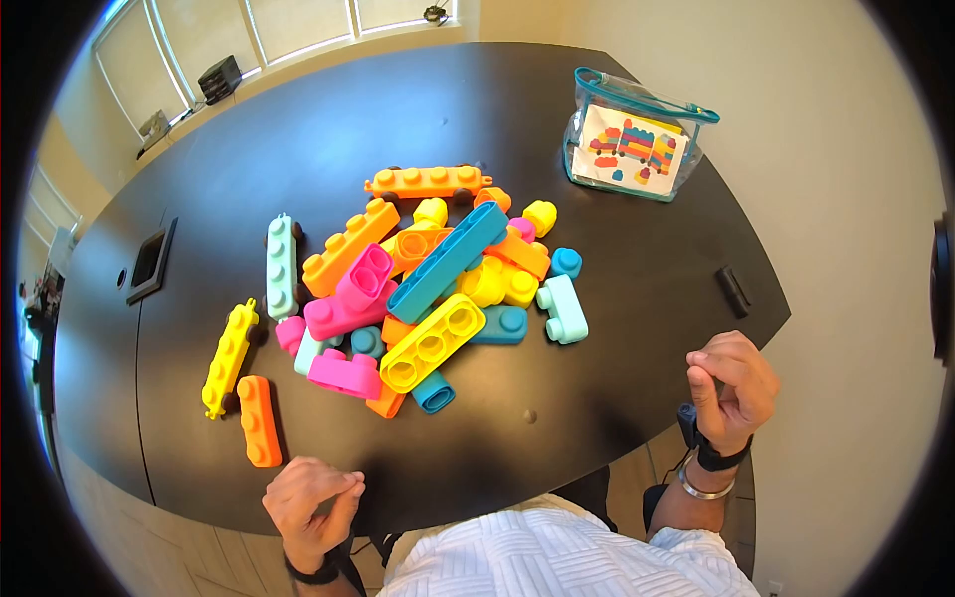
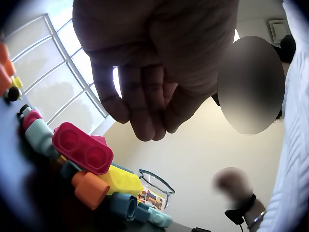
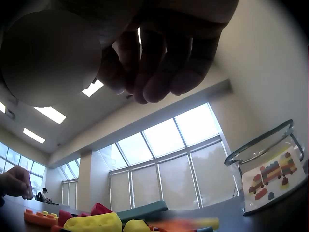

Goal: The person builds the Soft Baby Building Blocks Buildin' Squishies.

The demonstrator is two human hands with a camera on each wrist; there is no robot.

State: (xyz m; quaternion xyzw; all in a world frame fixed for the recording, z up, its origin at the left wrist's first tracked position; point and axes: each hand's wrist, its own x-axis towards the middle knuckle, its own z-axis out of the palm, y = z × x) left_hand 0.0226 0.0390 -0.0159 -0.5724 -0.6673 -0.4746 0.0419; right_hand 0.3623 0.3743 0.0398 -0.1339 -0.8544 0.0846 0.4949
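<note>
Only my right-wrist view catches lit ceiling panels [image 3: 50,114]. Empty and loosely curled, my left hand [image 1: 310,503] is at the near edge of the black table [image 1: 597,398], my right hand [image 1: 734,390] by its right corner. Blocks [image 1: 447,261] lie heaped inward, the clear bag [image 1: 637,144] by the right edge.

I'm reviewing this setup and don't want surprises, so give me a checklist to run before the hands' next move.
1. Left hand free: ok, it holds nothing.
2. Right hand free: ok, it holds nothing either.
3. Block heap sorted by colour: not ok, colours are mixed.
4. Long yellow block stud-side up: not ok, its hollow underside shows.
5. Orange wheeled base upright: ok, studs up.
6. Clear bag emptied: cannot tell, the picture card hides part of the inside.
</note>
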